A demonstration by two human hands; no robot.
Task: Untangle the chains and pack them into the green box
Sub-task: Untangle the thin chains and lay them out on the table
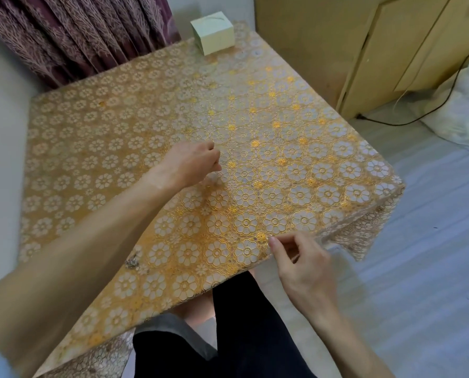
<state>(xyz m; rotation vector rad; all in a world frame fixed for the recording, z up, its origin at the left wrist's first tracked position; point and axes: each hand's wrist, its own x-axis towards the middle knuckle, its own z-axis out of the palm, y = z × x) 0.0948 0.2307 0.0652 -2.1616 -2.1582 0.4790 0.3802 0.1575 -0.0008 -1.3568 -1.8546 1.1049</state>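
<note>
Lap: black trousers (pixel 241 336), below the surface's near edge.
R hand (pixel 298 264): at near edge of surface (pixel 296 165) w/ gold floral lace cloth; thumb + forefinger tips together, other fingers curled; can't tell if anything's held.
L hand (pixel 192 165): over mid-surface, fingers curled, pinching thin dark chain (pixel 221 159), barely visible at fingertips.
Box: pale green square cardboard box (pixel 212 36), far edge of surface, well apart from both hands.
Bkgd: purple patterned curtain (pixel 77 36) behind surface.
</note>
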